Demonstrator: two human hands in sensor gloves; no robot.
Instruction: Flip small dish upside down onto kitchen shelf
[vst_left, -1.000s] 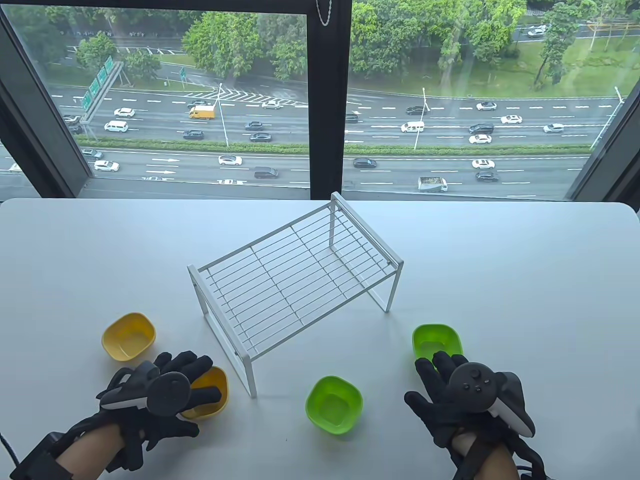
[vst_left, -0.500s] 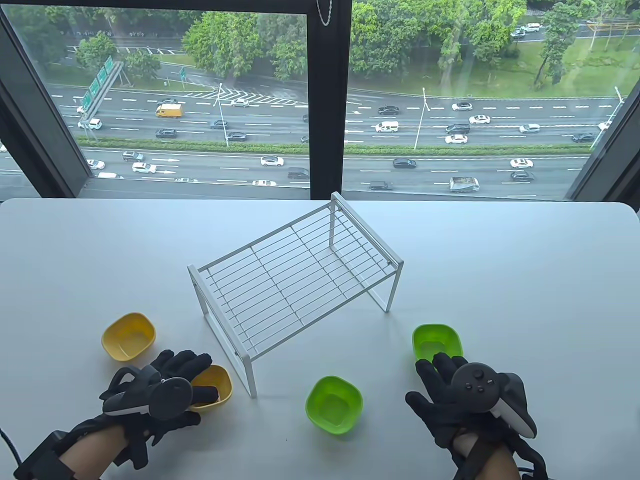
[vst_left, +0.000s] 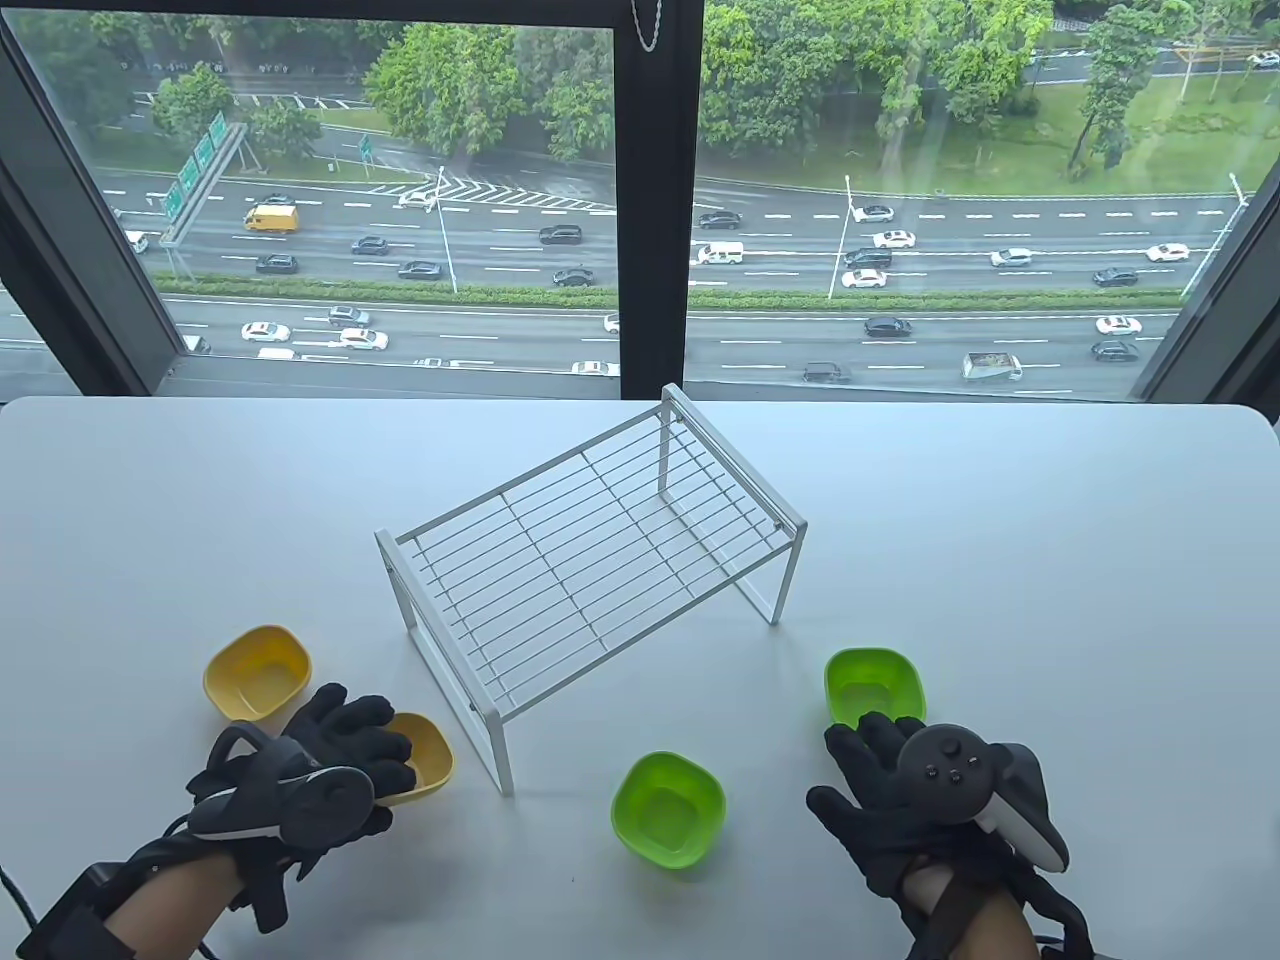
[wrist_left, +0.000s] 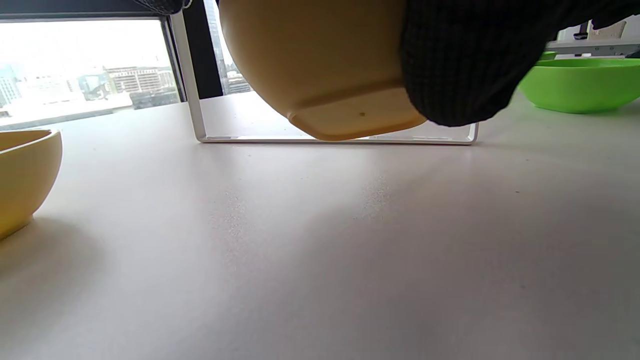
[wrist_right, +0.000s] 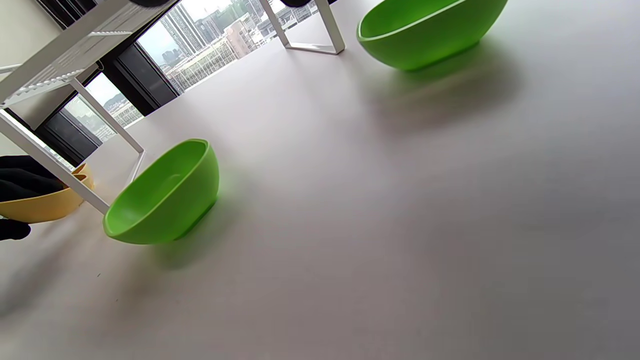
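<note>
1. While gripping the near yellow dish (vst_left: 425, 760), the left hand (vst_left: 335, 765) holds it tilted clear of the table (vst_left: 1000, 520), beside the wire shelf (vst_left: 590, 560).
2. Right hand (vst_left: 900, 790) rests relaxed, fingers straight, near a green dish (vst_left: 872, 685).

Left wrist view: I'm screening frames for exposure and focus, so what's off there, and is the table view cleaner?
Left wrist view: window blown out, glove fingers a dark blur, yellow dish soft; table view: even daylight, sharp shelf.
</note>
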